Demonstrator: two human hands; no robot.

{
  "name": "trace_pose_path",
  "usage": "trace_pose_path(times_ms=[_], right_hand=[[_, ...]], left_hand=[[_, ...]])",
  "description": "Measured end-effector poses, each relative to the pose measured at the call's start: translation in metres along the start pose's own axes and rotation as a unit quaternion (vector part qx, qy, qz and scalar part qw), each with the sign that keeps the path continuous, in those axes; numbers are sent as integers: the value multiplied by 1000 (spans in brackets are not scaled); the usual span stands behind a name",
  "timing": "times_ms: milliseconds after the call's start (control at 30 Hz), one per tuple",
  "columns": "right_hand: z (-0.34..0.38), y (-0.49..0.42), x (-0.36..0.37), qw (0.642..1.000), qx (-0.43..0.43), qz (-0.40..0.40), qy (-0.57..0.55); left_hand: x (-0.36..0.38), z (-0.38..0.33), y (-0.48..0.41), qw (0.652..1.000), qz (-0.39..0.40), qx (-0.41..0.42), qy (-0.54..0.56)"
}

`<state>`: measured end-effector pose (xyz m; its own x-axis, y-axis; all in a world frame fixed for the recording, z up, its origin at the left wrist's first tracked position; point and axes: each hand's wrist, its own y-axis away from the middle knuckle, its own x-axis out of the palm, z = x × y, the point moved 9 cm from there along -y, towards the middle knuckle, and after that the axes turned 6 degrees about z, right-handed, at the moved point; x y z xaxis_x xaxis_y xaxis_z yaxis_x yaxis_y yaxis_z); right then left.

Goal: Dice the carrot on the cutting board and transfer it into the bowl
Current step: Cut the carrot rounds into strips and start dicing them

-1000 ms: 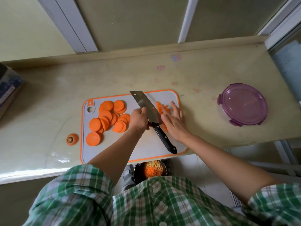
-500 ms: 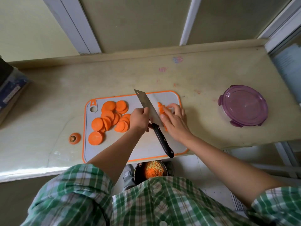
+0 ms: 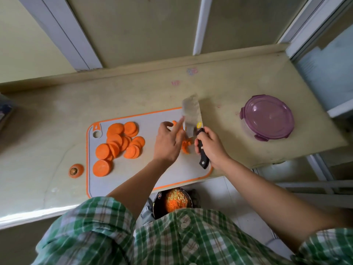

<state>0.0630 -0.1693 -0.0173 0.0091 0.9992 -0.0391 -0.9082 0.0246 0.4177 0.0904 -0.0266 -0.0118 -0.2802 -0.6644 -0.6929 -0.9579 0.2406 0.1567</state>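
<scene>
Orange carrot slices are awaiting dicing on the cutting board while the right hand is gripping the cleaver, the left hand lying open beside a few diced pieces.

On my one cutting board lie about a dozen round carrot slices, overlapping so I cannot count exactly, and one small heap of diced carrot. I have one cleaver, one carrot stub on the counter, one purple-lidded container, and one bowl below.
</scene>
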Motion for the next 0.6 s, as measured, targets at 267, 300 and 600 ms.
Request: trace_pose_path(times_ms=[267, 300, 600], right_hand=[[-8, 5, -9, 999, 22, -4, -28], [-8, 6, -9, 1000, 22, 1, -19], [-4, 8, -12, 1000, 9, 6, -8]], left_hand=[[30, 24, 12, 979, 75, -35, -186], [28, 22, 12, 980, 71, -28, -183], [19, 16, 7, 981, 44, -3, -188]])
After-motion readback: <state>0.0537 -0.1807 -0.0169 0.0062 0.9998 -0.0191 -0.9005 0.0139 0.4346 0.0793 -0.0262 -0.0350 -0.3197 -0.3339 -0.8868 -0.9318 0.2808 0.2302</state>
